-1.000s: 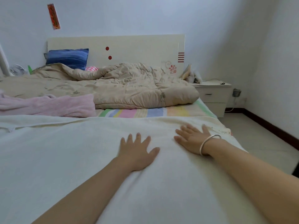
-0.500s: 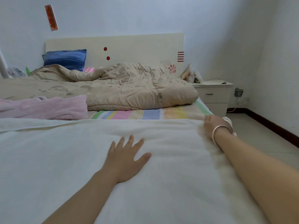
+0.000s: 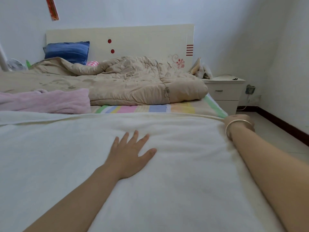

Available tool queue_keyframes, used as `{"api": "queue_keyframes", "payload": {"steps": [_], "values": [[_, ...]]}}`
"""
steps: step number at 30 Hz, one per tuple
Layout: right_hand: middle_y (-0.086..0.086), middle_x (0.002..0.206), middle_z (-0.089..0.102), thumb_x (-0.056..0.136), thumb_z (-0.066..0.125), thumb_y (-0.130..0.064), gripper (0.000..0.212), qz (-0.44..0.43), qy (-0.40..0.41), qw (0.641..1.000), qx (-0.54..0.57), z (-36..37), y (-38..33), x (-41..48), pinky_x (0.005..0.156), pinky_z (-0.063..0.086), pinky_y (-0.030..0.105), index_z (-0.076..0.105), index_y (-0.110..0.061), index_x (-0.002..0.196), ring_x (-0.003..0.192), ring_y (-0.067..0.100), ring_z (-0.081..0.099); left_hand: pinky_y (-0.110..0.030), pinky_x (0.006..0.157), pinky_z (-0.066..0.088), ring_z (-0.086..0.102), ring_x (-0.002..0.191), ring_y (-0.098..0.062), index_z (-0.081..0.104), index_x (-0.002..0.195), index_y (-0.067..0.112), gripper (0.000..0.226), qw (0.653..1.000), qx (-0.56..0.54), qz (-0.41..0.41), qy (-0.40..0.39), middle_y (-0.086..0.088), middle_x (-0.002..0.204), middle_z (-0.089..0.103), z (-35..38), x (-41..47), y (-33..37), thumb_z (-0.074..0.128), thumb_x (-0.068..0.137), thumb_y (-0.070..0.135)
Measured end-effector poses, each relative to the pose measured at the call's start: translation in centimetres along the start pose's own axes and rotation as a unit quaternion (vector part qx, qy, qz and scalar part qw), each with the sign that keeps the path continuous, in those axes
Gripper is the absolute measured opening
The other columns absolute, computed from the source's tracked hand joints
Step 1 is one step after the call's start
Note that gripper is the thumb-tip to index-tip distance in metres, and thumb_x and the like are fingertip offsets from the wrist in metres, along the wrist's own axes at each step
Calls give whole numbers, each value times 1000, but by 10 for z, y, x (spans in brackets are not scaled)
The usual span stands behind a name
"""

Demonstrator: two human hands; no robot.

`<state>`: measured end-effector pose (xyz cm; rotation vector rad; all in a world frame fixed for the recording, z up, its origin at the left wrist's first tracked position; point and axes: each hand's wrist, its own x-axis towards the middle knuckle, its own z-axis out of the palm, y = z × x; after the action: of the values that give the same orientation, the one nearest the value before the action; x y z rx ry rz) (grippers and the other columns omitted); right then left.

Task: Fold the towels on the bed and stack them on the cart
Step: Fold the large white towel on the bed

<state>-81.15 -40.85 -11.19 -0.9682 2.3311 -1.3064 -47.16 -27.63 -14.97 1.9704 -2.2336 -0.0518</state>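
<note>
A large white towel (image 3: 66, 156) lies spread flat across the near part of the bed. My left hand (image 3: 132, 153) rests flat on its middle, fingers straight and spread. My right hand (image 3: 238, 120), with a silver bracelet on the wrist, is at the towel's far right corner by the bed's edge; its fingers curl down over that corner and are hidden behind the wrist. A pink towel (image 3: 50, 102) lies crumpled at the left, just beyond the white one. No cart is in view.
A rumpled beige quilt (image 3: 133, 84) covers the far half of the bed, with a blue pillow (image 3: 68, 51) against the headboard (image 3: 142, 39). A striped sheet (image 3: 158, 108) shows between quilt and towel. A white nightstand (image 3: 225, 91) stands right of the bed; tiled floor (image 3: 275, 139) runs alongside.
My right hand slid from flat on the towel out to its far right corner and curled over it. My left hand stayed flat near the middle.
</note>
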Motion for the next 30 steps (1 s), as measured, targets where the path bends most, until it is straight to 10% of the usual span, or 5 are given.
{"api": "queue_keyframes", "payload": {"steps": [10, 13, 20, 27, 30], "values": [[7, 128, 54, 90, 48, -21, 28, -328, -65, 937, -105, 3, -13, -39, 92, 39, 33, 66, -22, 111, 119, 29, 47, -45, 121, -4, -8, 150, -20, -1, 151, 50, 93, 1000, 0, 0, 1, 8, 163, -6, 0, 1, 0, -7, 66, 86], [3, 155, 32, 95, 23, -59, 61, -297, -221, 871, -323, 11, -8, -33, 114, 24, 41, 36, -28, 146, 140, 26, 31, -45, 121, -5, -8, 150, -20, -2, 150, 50, 97, 1000, -2, 0, 3, 9, 163, -6, 1, 2, 0, -10, 61, 86], [4, 162, -2, 91, 4, -69, 78, -258, -128, 860, -421, 14, -30, -61, 116, -12, 52, 9, -24, 155, 148, 28, -10, -47, 120, -8, -13, 149, -21, -6, 152, 46, 92, 1000, 28, -2, -13, 6, 163, -12, 4, 1, 3, -9, 67, 82], [-7, 162, -7, 98, 7, -57, 61, -408, -307, 782, -359, -21, -41, -234, 117, -14, 48, 7, -32, 154, 148, 18, -14, -32, 105, 39, 55, 121, -17, 65, 121, 24, 58, 891, -341, -38, 296, 9, 124, 64, -26, -36, -3, 42, 79, 57], [-6, 162, -7, 97, 9, -60, 64, -394, -362, 757, -375, -41, -25, -296, 117, -14, 48, 7, -31, 154, 148, 18, -14, -34, 110, 33, 49, 128, -15, 57, 131, 29, 56, 952, -247, -53, 174, 9, 135, 58, -39, -77, -18, 39, 84, 52]]}}
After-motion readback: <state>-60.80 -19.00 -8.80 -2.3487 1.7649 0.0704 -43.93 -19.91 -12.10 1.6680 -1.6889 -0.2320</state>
